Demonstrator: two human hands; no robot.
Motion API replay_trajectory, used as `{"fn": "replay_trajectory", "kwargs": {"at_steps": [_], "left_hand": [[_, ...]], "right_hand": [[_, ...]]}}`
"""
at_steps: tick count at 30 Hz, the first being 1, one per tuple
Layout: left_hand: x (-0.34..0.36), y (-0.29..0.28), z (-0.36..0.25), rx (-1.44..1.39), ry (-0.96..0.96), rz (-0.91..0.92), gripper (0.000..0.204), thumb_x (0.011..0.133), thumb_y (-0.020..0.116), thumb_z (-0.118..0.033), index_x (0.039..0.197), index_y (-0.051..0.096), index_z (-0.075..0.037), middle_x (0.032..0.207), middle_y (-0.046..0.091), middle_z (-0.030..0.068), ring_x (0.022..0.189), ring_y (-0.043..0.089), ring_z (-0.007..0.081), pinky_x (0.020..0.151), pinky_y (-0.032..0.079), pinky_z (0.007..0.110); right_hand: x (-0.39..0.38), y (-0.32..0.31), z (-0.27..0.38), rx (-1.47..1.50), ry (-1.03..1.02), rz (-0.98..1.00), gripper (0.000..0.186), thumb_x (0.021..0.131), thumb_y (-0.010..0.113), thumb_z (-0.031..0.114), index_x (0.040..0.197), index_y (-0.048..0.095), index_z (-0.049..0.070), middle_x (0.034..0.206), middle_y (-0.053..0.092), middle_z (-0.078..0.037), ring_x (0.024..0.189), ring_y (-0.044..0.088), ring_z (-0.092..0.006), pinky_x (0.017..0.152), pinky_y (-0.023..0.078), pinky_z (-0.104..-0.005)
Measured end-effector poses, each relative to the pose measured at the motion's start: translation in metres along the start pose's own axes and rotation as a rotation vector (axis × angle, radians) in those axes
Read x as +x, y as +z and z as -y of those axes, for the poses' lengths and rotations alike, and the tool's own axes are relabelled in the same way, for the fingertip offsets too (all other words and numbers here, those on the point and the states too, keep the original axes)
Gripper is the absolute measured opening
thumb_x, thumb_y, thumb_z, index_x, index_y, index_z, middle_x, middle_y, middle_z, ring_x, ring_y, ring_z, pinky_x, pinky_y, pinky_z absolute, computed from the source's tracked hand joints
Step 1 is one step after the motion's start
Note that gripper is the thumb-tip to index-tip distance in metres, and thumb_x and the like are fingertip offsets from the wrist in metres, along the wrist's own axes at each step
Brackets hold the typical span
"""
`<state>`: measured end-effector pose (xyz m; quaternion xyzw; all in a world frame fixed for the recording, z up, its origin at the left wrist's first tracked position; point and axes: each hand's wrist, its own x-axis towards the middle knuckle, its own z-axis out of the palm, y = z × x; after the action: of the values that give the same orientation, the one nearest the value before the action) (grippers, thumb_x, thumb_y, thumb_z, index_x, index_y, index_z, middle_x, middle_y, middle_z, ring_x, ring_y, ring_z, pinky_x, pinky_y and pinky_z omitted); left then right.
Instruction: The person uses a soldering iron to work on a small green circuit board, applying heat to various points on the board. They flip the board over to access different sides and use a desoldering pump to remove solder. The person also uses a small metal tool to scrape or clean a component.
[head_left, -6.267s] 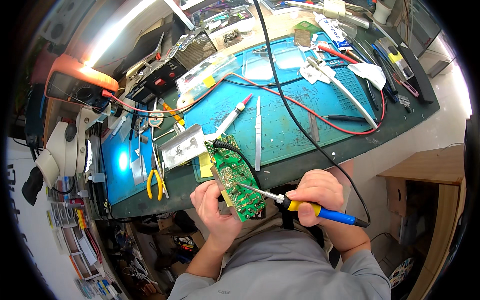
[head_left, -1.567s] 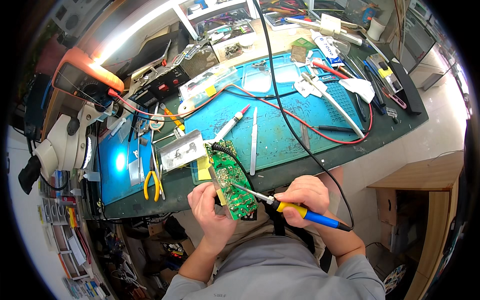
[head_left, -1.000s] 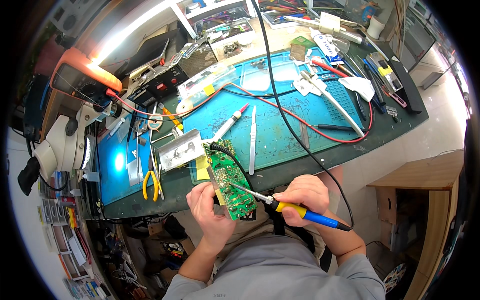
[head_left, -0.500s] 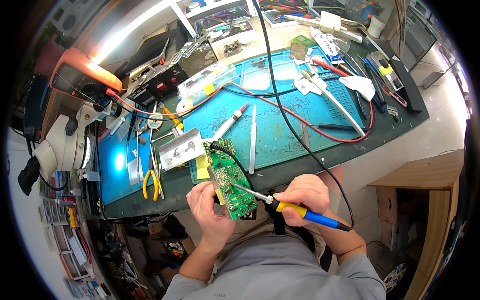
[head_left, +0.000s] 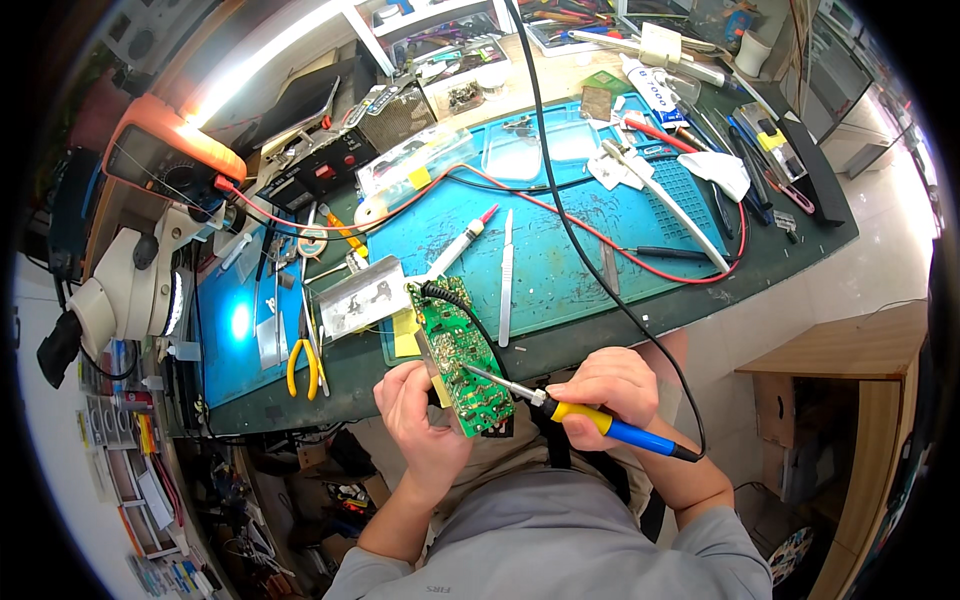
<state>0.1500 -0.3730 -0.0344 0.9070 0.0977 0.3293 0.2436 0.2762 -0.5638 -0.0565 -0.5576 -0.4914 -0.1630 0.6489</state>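
My left hand [head_left: 418, 415] grips a green circuit board [head_left: 462, 365] by its lower left edge, holding it tilted at the front of the bench with the solder side showing. In my right hand [head_left: 612, 392] is a soldering iron [head_left: 610, 428] with a yellow and blue handle, held like a pen. Its tip reaches the middle of the board; whether it touches cannot be made out. A coiled black cable [head_left: 450, 295] runs from the board's top. Just beyond lie a metal tray-like cover [head_left: 358, 298], a syringe [head_left: 462, 243] and a scalpel-shaped tool [head_left: 506, 280].
The iron's black cord [head_left: 590, 255] arches across the blue mat [head_left: 560, 285]. An orange multimeter [head_left: 165, 150] and a white microscope [head_left: 120, 285] stand at left, near yellow-handled pliers [head_left: 301, 368]. Test leads and a white stick-like tool [head_left: 670, 205] lie right. A wooden cabinet [head_left: 850, 350] stands at far right.
Almost nothing differs. The circuit board has tilted very slightly in my left hand, while the soldering iron stays at about the same spot.
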Motion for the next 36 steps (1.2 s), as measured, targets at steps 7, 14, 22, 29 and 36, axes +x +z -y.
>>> {"fn": "replay_trajectory", "kwargs": {"at_steps": [7, 14, 22, 29, 36], "left_hand": [[0.0013, -0.0002, -0.0006, -0.003, 0.004, -0.002, 0.037, 0.071, 0.085, -0.013, 0.103, 0.069, -0.004, 0.104, 0.067, 0.0104, 0.099, 0.060, 0.0275, 0.089, 0.042, 0.037], [0.0003, 0.0004, 0.0012, -0.004, 0.004, -0.008, 0.037, 0.072, 0.085, -0.015, 0.104, 0.070, -0.004, 0.103, 0.068, 0.0101, 0.098, 0.060, 0.0276, 0.089, 0.042, 0.037], [-0.0001, 0.0010, 0.0020, 0.009, 0.011, -0.018, 0.036, 0.072, 0.081, -0.013, 0.102, 0.067, -0.001, 0.097, 0.067, 0.0108, 0.095, 0.061, 0.0291, 0.086, 0.041, 0.039], [0.0044, 0.0004, -0.0007, 0.008, 0.015, -0.017, 0.031, 0.072, 0.077, -0.009, 0.099, 0.064, -0.002, 0.092, 0.065, 0.0104, 0.091, 0.060, 0.0294, 0.084, 0.041, 0.040], [0.0048, 0.0015, -0.0022, 0.007, 0.010, -0.023, 0.032, 0.072, 0.078, -0.009, 0.100, 0.064, -0.003, 0.092, 0.066, 0.0099, 0.091, 0.061, 0.0291, 0.084, 0.040, 0.040]], "right_hand": [[0.0007, 0.0010, 0.0000, 0.005, -0.004, -0.011, 0.018, 0.081, 0.075, 0.012, 0.096, 0.074, 0.001, 0.063, 0.065, -0.002, 0.049, 0.061, -0.0165, 0.046, 0.042, -0.0274], [-0.0006, 0.0023, -0.0013, 0.003, -0.014, -0.007, 0.018, 0.079, 0.075, 0.010, 0.096, 0.074, 0.002, 0.063, 0.065, -0.002, 0.048, 0.060, -0.0164, 0.046, 0.042, -0.0271], [0.0008, 0.0007, -0.0005, 0.006, -0.014, 0.004, 0.019, 0.079, 0.074, 0.010, 0.096, 0.074, 0.001, 0.063, 0.065, -0.003, 0.048, 0.061, -0.0168, 0.045, 0.042, -0.0273], [0.0010, -0.0017, -0.0009, 0.002, -0.022, 0.024, 0.020, 0.082, 0.074, 0.011, 0.097, 0.073, -0.001, 0.064, 0.066, -0.005, 0.048, 0.062, -0.0177, 0.045, 0.044, -0.0278], [0.0010, -0.0014, -0.0004, 0.007, -0.017, 0.015, 0.020, 0.082, 0.074, 0.011, 0.097, 0.073, -0.001, 0.064, 0.065, -0.005, 0.048, 0.062, -0.0180, 0.045, 0.044, -0.0279]]}}
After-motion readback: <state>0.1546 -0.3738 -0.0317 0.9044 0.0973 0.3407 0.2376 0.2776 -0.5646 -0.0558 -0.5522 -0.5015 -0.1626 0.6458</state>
